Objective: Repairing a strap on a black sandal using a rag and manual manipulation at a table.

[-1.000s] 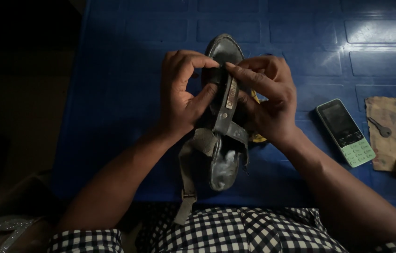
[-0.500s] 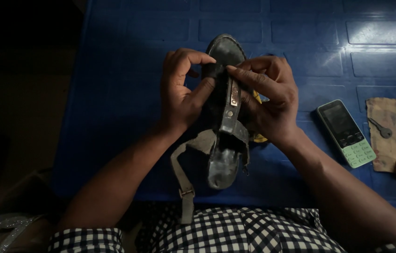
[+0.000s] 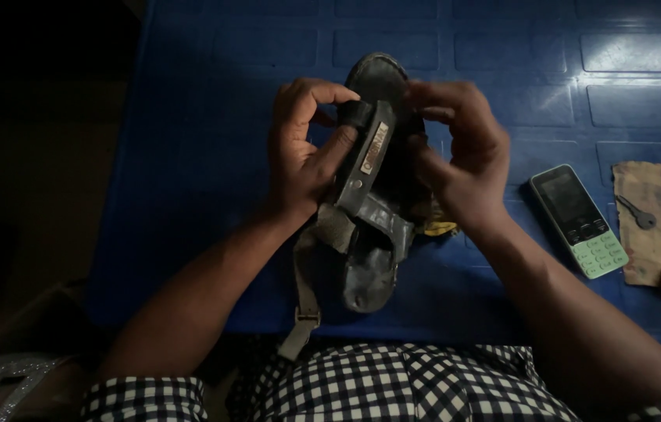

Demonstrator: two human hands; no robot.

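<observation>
Since a second ago the right hand has let go of the front strap and lifted a little toward the far side of the sandal; its fingers, which were pinching across the strap from the right, now curl loosely just above the toe end and look blurred with motion. The strap itself has swung up and stands more on edge, so its pale oblong label faces the camera. The sandal has also tipped a bit, heel end lower and nearer the lap. My reading is that the grip has passed mostly to the left hand, and the strap is being worked free or turned over for a closer look.

The left hand is closed around the strap: thumb pressed on its near side, forefinger hooked over its far end, the other fingers behind and hidden. The right hand is half open, fingers bent; whether its palm touches the sandal's right edge I cannot tell, since that side is dark.

The sandal is held in the air over the middle of the blue table, toe far, heel near, with a grey buckled strap hanging down to the left toward the checked cloth on the lap. To the right lie a small keypad phone, and beyond it a scrap of brown card with a key on it
</observation>
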